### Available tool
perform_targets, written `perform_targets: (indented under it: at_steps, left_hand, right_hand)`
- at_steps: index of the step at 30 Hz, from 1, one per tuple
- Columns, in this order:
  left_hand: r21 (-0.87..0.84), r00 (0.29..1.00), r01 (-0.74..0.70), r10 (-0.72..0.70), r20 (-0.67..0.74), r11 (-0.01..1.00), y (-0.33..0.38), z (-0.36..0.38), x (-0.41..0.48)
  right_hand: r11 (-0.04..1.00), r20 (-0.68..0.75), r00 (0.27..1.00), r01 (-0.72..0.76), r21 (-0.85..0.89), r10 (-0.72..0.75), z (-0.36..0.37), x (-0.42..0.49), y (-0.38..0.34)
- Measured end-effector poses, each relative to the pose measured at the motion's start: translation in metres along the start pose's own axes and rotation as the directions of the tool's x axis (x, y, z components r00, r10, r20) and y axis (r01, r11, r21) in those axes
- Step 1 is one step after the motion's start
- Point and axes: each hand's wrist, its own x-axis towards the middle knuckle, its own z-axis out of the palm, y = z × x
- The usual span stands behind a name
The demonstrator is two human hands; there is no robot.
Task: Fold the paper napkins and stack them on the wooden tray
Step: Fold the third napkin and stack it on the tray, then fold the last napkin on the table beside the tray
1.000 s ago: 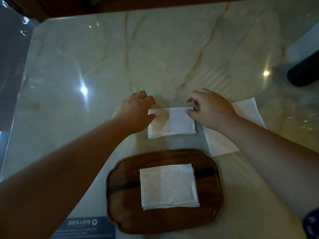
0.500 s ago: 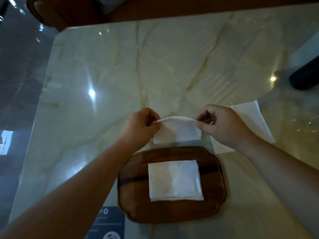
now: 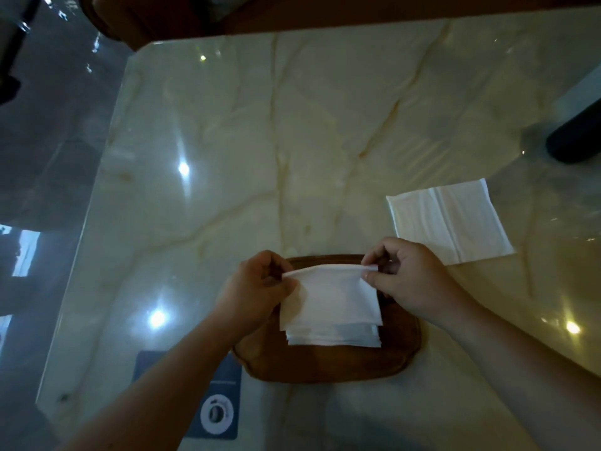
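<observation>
A folded white napkin hangs over the wooden tray. My left hand pinches its top left corner and my right hand pinches its top right corner. The napkin's lower edge drapes onto the stack of folded napkins lying in the middle of the tray, covering most of it. An unfolded white napkin lies flat on the marble table to the right, beyond my right hand.
A glossy marble table carries everything. A blue card with a round logo lies at the near edge, left of the tray. A dark rounded object sits at the far right. Wooden furniture borders the far edge.
Both hands lifted the folded napkin off the table and carried it toward me, over the tray. It now drapes onto the stack. The unfolded napkin at right is uncovered.
</observation>
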Motion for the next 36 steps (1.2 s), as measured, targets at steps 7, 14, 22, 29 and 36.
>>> perform_targets:
  at_steps: [7,14,22,29,36]
  left_hand:
    - [0.187,1.000,-0.025,0.024,0.005,0.982,-0.020,0.013,-0.006]
    - [0.520,0.972,-0.167,0.227,-0.054,0.838,-0.001,0.010,-0.003]
    - [0.608,0.941,-0.291,0.337,0.041,0.739,0.047,0.038,0.030]
    - [0.654,0.905,-0.400,0.390,0.171,0.642,0.089,0.081,0.068]
    - [0.682,0.883,-0.449,0.402,0.242,0.577,0.111,0.112,0.095]
  right_hand:
    - [0.960,0.032,0.995,0.098,-0.261,-0.092,0.011,-0.013,0.008]
    - [0.879,-0.020,0.988,0.125,-0.460,-0.151,-0.008,-0.012,0.015]
    - [0.810,-0.179,0.981,-0.047,-0.584,-0.072,-0.059,-0.011,0.027]
    - [0.767,-0.343,0.937,-0.269,-0.583,0.067,-0.105,-0.015,0.062]
    - [0.783,-0.462,0.871,-0.403,-0.474,0.169,-0.124,-0.020,0.094]
